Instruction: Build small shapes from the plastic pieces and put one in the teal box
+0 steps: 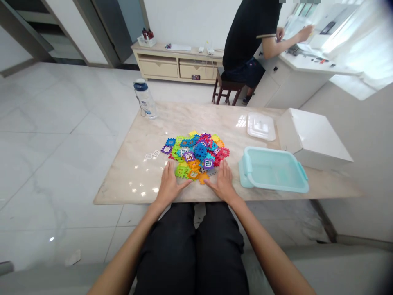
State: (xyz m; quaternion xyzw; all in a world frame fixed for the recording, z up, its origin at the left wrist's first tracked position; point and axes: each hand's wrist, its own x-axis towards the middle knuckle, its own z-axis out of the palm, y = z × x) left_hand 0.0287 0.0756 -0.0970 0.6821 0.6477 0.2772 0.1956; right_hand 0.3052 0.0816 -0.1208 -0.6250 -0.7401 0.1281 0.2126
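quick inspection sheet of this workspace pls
surface: pale marble tabletop, glossy, with light reflections
job's things: heap of colourful interlocking plastic pieces, some with window frames; small white window frames lie apart to its left
clutter: teal plastic tub, clear plastic lid, white box, water bottle
grippers: bare left hand and right hand, open, flat on the tabletop at the heap's near edge
cables: white cords hang over the low cream cabinet
surroundings: a person on a wooden stool works at a white counter; tiled floor
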